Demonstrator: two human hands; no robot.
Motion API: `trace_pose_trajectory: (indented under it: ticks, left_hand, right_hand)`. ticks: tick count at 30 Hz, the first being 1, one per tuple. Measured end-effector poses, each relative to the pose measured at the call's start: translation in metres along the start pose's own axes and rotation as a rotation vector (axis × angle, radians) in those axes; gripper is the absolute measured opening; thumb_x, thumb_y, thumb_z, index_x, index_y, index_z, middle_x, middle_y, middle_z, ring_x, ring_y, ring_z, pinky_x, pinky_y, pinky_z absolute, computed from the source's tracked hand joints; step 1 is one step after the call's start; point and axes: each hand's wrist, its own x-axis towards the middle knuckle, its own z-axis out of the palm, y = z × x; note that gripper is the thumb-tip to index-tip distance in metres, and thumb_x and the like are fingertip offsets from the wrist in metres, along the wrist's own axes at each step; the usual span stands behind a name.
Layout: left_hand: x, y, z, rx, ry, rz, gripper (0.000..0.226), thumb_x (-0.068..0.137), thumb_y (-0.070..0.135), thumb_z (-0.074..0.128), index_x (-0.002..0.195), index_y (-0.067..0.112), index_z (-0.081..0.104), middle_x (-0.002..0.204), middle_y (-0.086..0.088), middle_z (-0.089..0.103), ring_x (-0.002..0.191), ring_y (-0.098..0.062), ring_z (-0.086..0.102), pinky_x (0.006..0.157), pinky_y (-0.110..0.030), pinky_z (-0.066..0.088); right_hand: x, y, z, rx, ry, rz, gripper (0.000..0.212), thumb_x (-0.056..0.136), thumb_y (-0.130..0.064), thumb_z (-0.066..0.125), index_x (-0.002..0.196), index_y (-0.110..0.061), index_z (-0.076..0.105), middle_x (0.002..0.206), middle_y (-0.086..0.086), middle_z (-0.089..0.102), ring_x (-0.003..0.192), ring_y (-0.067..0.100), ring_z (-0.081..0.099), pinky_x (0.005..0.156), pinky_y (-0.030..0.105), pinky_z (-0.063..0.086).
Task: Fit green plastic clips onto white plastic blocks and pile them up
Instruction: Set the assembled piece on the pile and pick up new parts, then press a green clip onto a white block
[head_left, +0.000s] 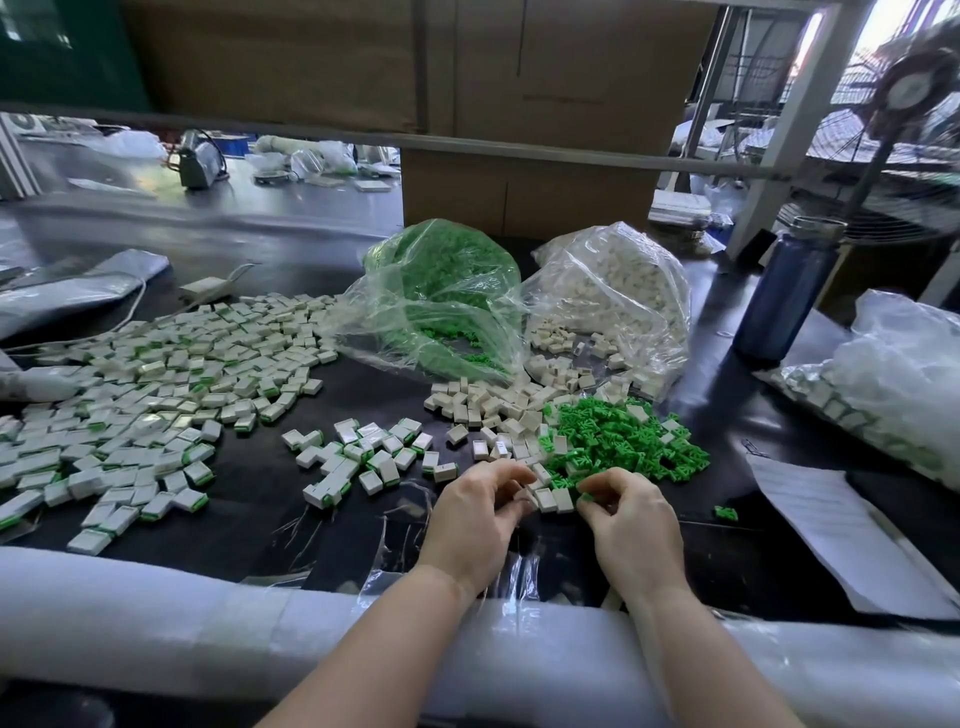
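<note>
Near tabletop's front edge | left hand (475, 512) apparently pinches white block (522, 500) | right hand (626, 512) pinches green clip (586, 498) | light, stiff; grip sides

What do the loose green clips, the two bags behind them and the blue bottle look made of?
Green clips: moulded plastic, matte, uniform colour. Bags: thin clear plastic film, crinkled and glossy, contents showing through. Blue bottle: probably metal, going by its smooth sheen and grey cap, though coated plastic is possible.

Two bare forearms, left hand (475, 512), right hand (631, 519), no sleeves, rings or wristwear
</note>
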Motion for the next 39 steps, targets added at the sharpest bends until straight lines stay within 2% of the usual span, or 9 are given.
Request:
trace_pose_trajectory:
  ticks: [3,7,11,18,25,30,34,39]
  left_hand:
    - [0.002,0.0,-0.001,-0.121,0.007,-0.049,0.02,0.084,0.008,0.065,0.093,0.026,0.067,0.085,0.007,0.065,0.077,-0.004,0.06,0.077,-0.013,0.051]
    - [0.003,0.0,-0.003,-0.321,-0.012,-0.124,0.017,0.084,0.007,0.065,0.085,0.024,0.065,0.084,-0.001,0.069,0.076,-0.011,0.065,0.073,-0.02,0.055]
    - [0.003,0.0,-0.003,-0.328,-0.062,-0.122,0.011,0.084,0.009,0.066,0.087,0.02,0.066,0.084,-0.005,0.07,0.078,-0.016,0.066,0.077,-0.024,0.055]
    - [0.003,-0.001,-0.002,-0.351,-0.107,-0.096,0.009,0.083,0.01,0.067,0.083,0.019,0.067,0.074,0.003,0.065,0.066,-0.005,0.061,0.069,-0.019,0.052]
    - [0.003,-0.001,-0.003,-0.352,-0.101,-0.084,0.009,0.084,0.007,0.066,0.086,0.015,0.069,0.077,0.002,0.068,0.071,-0.005,0.062,0.073,-0.018,0.052]
    - [0.002,0.001,-0.003,-0.351,-0.101,-0.066,0.014,0.084,0.005,0.065,0.081,0.017,0.071,0.076,0.006,0.069,0.07,0.002,0.062,0.073,-0.013,0.05]
    - [0.002,0.0,-0.002,-0.301,-0.117,-0.054,0.01,0.084,0.004,0.065,0.086,0.01,0.073,0.076,0.007,0.067,0.068,0.006,0.061,0.073,-0.009,0.047]
    - [0.002,-0.001,-0.001,-0.256,-0.156,-0.032,0.011,0.084,0.002,0.064,0.087,0.008,0.072,0.077,0.005,0.067,0.069,0.003,0.06,0.073,-0.009,0.046]
  right_hand:
    - [-0.002,-0.002,-0.003,0.198,0.005,-0.038,0.014,0.08,-0.009,0.07,0.075,-0.021,0.065,0.079,-0.003,0.066,0.078,0.014,0.06,0.072,0.023,0.045]
    - [-0.006,-0.01,-0.008,0.562,-0.107,-0.042,0.015,0.076,0.002,0.071,0.074,-0.013,0.07,0.07,0.001,0.071,0.067,0.006,0.065,0.065,0.013,0.05]
    - [-0.008,-0.012,-0.01,0.741,-0.206,0.017,0.013,0.076,0.006,0.069,0.075,-0.007,0.07,0.068,0.007,0.071,0.063,0.011,0.065,0.062,0.018,0.053]
    - [-0.008,-0.012,-0.009,0.644,-0.202,-0.024,0.014,0.076,0.003,0.071,0.071,-0.01,0.07,0.063,0.002,0.07,0.06,0.007,0.063,0.059,0.015,0.05]
    - [-0.009,-0.012,-0.01,0.637,-0.243,-0.043,0.019,0.077,0.003,0.07,0.069,-0.014,0.071,0.064,0.002,0.07,0.06,0.007,0.064,0.058,0.016,0.05]
    - [-0.009,-0.012,-0.008,0.62,-0.244,-0.047,0.017,0.076,0.006,0.07,0.074,-0.011,0.068,0.063,0.005,0.068,0.057,0.009,0.061,0.055,0.018,0.05]
    - [-0.009,-0.01,-0.008,0.583,-0.243,-0.065,0.019,0.073,0.009,0.071,0.075,-0.009,0.065,0.06,0.005,0.063,0.056,0.01,0.056,0.055,0.02,0.048]
    - [-0.01,-0.009,-0.01,0.551,-0.267,-0.066,0.021,0.071,0.01,0.07,0.072,-0.01,0.064,0.06,0.005,0.063,0.056,0.011,0.056,0.056,0.022,0.048]
